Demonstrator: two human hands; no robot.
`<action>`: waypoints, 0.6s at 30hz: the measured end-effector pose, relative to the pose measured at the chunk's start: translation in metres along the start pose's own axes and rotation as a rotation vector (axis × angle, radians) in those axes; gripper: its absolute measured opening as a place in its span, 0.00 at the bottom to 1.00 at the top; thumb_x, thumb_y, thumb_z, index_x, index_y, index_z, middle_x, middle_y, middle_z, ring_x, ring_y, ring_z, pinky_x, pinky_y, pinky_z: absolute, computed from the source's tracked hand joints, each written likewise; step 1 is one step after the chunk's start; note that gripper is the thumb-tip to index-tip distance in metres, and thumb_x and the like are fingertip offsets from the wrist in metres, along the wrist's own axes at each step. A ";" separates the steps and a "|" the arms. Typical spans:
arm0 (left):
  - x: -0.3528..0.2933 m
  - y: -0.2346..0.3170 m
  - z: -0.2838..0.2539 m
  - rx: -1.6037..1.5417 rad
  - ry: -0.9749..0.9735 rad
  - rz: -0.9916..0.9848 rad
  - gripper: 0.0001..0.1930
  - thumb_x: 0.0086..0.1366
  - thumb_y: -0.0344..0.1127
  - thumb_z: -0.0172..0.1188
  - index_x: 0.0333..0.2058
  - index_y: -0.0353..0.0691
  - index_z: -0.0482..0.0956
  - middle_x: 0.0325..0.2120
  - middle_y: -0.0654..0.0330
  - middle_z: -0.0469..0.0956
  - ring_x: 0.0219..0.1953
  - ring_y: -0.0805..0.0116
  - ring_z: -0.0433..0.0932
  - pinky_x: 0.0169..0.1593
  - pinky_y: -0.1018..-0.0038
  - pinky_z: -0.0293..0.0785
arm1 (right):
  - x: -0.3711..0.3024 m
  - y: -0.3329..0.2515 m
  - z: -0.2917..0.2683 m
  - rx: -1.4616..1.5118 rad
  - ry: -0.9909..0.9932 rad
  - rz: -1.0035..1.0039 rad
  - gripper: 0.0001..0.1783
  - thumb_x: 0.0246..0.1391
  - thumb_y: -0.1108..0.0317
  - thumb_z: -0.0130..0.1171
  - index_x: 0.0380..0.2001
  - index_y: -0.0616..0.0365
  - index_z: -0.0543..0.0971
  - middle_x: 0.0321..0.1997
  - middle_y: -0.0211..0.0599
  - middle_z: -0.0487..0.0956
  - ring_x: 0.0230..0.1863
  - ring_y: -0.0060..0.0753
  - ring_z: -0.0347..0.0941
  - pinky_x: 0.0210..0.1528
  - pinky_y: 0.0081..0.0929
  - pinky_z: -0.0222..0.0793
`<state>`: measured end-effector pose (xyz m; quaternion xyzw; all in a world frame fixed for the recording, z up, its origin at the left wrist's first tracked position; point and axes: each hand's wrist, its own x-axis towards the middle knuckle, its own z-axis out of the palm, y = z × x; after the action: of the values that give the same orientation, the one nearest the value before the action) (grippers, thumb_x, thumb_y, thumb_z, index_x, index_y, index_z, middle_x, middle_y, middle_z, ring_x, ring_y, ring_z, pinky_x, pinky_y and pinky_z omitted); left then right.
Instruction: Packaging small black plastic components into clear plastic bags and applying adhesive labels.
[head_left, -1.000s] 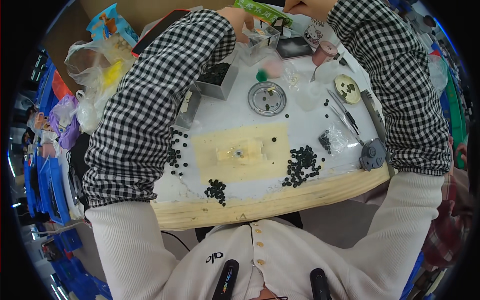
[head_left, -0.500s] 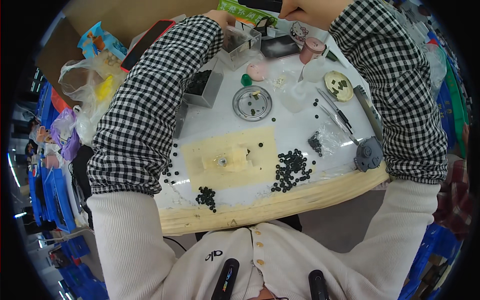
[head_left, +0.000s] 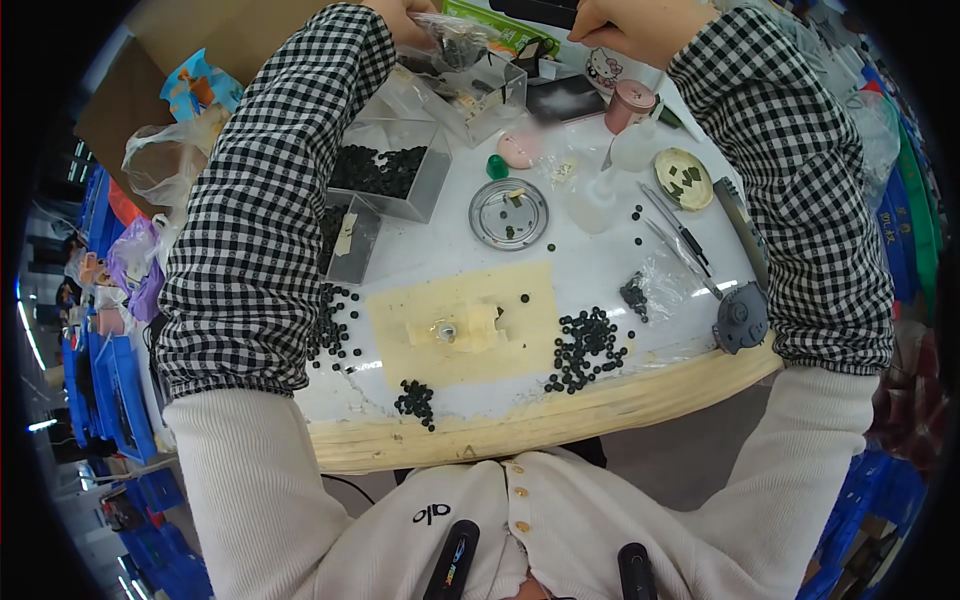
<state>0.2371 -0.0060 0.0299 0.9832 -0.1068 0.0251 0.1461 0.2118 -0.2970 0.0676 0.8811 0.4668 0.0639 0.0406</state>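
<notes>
- The left hand (head_left: 403, 22) pinches a clear bag (head_left: 460, 45) with dark bits in it.
- The bag is at the far side of the table (head_left: 620, 270), by a clear box (head_left: 493, 112).
- The right hand (head_left: 640, 28) is curled near a black thing (head_left: 537, 11); I cannot tell if its fingers hold anything.
- Small black beads (head_left: 588, 348) lie in piles.

The clear bag (head_left: 458, 45) is thin, crinkled plastic; the box (head_left: 430, 182) is smooth, see-through plastic. The table (head_left: 412, 258) has a smooth, glossy top and wood-grained edge (head_left: 560, 416). Puckered, matt cloth forms the checked sleeves (head_left: 265, 210).
</notes>
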 end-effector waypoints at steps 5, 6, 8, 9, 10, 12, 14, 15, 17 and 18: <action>-0.004 0.006 -0.007 -0.111 -0.019 -0.077 0.14 0.47 0.33 0.68 0.35 0.37 0.83 0.27 0.56 0.82 0.31 0.68 0.79 0.38 0.72 0.74 | 0.002 0.004 0.002 -0.005 -0.016 -0.018 0.11 0.49 0.66 0.57 0.34 0.59 0.83 0.33 0.43 0.81 0.36 0.44 0.77 0.41 0.33 0.72; -0.004 0.005 -0.007 -0.108 -0.031 -0.076 0.15 0.46 0.33 0.68 0.35 0.37 0.83 0.27 0.56 0.82 0.31 0.68 0.79 0.38 0.72 0.74 | 0.003 0.003 0.002 -0.007 -0.018 -0.018 0.11 0.49 0.66 0.57 0.34 0.59 0.83 0.33 0.43 0.81 0.36 0.44 0.77 0.41 0.33 0.72; -0.005 0.002 -0.006 -0.102 -0.054 -0.074 0.15 0.46 0.33 0.68 0.36 0.37 0.83 0.27 0.56 0.82 0.32 0.68 0.79 0.39 0.72 0.74 | -0.001 -0.004 -0.003 0.005 0.002 -0.033 0.11 0.49 0.66 0.57 0.34 0.58 0.83 0.33 0.43 0.81 0.36 0.44 0.77 0.41 0.33 0.72; -0.004 0.002 -0.003 -0.116 -0.076 -0.094 0.16 0.46 0.33 0.68 0.37 0.38 0.83 0.28 0.56 0.82 0.32 0.68 0.79 0.39 0.72 0.74 | -0.004 -0.006 -0.006 0.006 0.012 -0.035 0.11 0.49 0.66 0.57 0.34 0.58 0.83 0.33 0.43 0.81 0.36 0.44 0.77 0.41 0.33 0.72; -0.004 0.001 -0.001 -0.058 -0.081 -0.046 0.17 0.46 0.33 0.68 0.37 0.38 0.83 0.28 0.56 0.82 0.31 0.68 0.79 0.39 0.72 0.74 | -0.003 -0.005 -0.006 0.010 0.000 -0.013 0.11 0.49 0.66 0.57 0.34 0.58 0.83 0.33 0.43 0.81 0.36 0.44 0.77 0.41 0.33 0.72; -0.005 -0.001 0.006 0.062 -0.095 0.046 0.18 0.46 0.34 0.68 0.38 0.39 0.83 0.29 0.56 0.82 0.31 0.69 0.79 0.39 0.73 0.74 | 0.000 -0.001 0.001 0.023 -0.021 0.030 0.11 0.49 0.66 0.57 0.34 0.58 0.83 0.33 0.43 0.81 0.37 0.43 0.77 0.41 0.33 0.72; -0.003 -0.015 0.015 0.113 -0.160 0.161 0.19 0.49 0.33 0.68 0.42 0.41 0.80 0.36 0.57 0.79 0.38 0.67 0.76 0.45 0.71 0.72 | 0.005 -0.001 0.003 0.026 -0.035 0.018 0.11 0.49 0.66 0.57 0.34 0.57 0.83 0.33 0.43 0.81 0.37 0.43 0.77 0.41 0.33 0.72; -0.002 -0.016 0.020 0.135 -0.159 0.153 0.23 0.48 0.34 0.70 0.46 0.44 0.79 0.43 0.53 0.76 0.46 0.61 0.74 0.52 0.66 0.69 | 0.004 -0.002 0.004 0.026 -0.045 0.021 0.11 0.49 0.66 0.57 0.34 0.57 0.83 0.33 0.43 0.81 0.37 0.43 0.77 0.41 0.33 0.72; 0.002 -0.021 0.016 0.146 -0.214 0.132 0.33 0.47 0.41 0.73 0.54 0.48 0.74 0.55 0.47 0.69 0.59 0.52 0.66 0.62 0.58 0.62 | 0.006 0.002 0.009 0.035 -0.028 0.004 0.11 0.49 0.66 0.57 0.34 0.57 0.83 0.34 0.43 0.81 0.37 0.43 0.77 0.41 0.33 0.72; 0.001 -0.027 0.016 0.110 -0.192 0.152 0.35 0.47 0.44 0.73 0.55 0.48 0.72 0.55 0.47 0.69 0.60 0.51 0.65 0.62 0.58 0.61 | 0.007 0.003 0.011 0.041 -0.018 -0.004 0.11 0.49 0.66 0.57 0.34 0.57 0.83 0.34 0.43 0.81 0.37 0.43 0.77 0.41 0.33 0.72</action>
<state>0.2446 0.0144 0.0075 0.9766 -0.1932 -0.0522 0.0790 0.2193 -0.2931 0.0580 0.8814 0.4694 0.0463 0.0267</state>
